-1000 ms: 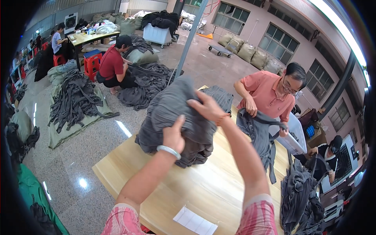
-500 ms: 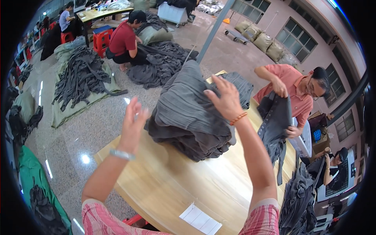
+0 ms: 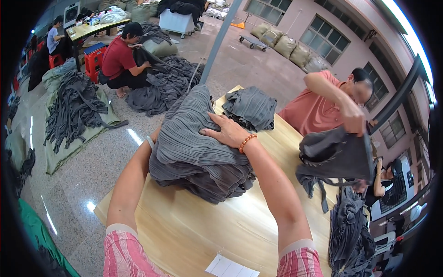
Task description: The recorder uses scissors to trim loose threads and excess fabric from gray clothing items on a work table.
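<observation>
A tall pile of grey ribbed garments [image 3: 194,147] stands on the pale wooden table, its top piece rising to a peak at the far side. My right hand [image 3: 228,131] lies on the pile's upper right side, fingers spread and thumb apart, with an orange bead bracelet at the wrist. Against the pile's left side rests my left hand [image 3: 156,134]; its fingers are hidden behind the cloth. Beyond my right hand a lower stack of folded grey garments [image 3: 251,107] sits near the table's far edge.
A white paper slip [image 3: 231,267] lies at the near edge of the table [image 3: 184,221]. On the right, a co-worker in a coral shirt [image 3: 314,106] holds up a dark grey garment [image 3: 339,154]. More garments [image 3: 350,226] hang at the right edge. A grey pole [image 3: 219,46] stands beyond the pile.
Both my hands, raised apart around the pile before, have come down onto it. The view has shifted, and the co-worker on the right has lifted the dark garment and swung it outward.
</observation>
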`<action>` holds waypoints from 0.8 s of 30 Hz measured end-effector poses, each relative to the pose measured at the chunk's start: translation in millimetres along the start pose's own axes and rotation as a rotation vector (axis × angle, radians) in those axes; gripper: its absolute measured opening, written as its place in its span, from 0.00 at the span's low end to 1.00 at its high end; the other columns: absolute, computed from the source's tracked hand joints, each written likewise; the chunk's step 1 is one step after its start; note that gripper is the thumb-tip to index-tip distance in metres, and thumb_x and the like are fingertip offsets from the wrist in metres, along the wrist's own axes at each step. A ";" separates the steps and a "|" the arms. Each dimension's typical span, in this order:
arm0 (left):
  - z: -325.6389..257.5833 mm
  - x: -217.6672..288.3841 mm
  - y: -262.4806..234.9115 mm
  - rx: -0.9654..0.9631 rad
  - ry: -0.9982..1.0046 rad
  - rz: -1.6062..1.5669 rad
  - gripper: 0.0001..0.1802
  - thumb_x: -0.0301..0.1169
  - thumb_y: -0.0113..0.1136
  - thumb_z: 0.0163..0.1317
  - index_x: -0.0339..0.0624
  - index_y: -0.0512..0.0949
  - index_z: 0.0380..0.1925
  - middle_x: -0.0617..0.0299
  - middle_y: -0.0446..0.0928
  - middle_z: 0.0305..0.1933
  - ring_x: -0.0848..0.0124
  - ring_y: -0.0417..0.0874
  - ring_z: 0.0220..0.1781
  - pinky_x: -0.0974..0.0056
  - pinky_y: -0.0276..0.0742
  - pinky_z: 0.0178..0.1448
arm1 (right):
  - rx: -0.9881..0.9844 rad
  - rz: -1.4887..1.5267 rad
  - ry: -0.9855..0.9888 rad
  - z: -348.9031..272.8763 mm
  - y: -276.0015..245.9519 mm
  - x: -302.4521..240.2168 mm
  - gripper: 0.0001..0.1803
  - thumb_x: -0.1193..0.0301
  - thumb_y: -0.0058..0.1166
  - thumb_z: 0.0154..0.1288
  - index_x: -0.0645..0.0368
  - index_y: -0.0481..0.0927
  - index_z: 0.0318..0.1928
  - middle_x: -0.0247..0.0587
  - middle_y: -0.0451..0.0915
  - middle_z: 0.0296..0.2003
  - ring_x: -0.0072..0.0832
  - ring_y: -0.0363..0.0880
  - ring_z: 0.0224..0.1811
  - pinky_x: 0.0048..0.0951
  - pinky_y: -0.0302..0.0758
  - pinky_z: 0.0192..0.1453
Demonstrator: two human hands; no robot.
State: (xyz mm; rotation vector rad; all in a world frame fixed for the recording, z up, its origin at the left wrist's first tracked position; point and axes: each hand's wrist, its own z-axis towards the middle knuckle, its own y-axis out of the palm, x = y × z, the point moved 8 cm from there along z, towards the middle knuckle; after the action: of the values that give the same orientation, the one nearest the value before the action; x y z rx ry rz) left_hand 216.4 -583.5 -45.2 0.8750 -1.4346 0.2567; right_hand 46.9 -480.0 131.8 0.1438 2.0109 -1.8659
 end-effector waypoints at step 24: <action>-50.3 127.9 8.7 0.401 0.361 0.292 0.33 0.49 0.42 0.75 0.44 0.58 0.73 0.60 0.58 0.76 0.68 0.55 0.78 0.62 0.49 0.78 | 0.172 -0.073 0.170 14.3 32.3 6.1 0.47 0.33 0.57 0.52 0.40 0.66 0.69 0.48 0.68 0.65 0.50 0.67 0.67 0.66 0.59 0.66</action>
State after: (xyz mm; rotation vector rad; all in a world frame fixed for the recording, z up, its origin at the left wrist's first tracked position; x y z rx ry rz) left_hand 270.3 -588.3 81.5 0.8802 -1.1825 0.9019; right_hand 55.2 -491.6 98.9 0.2890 1.9845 -2.1370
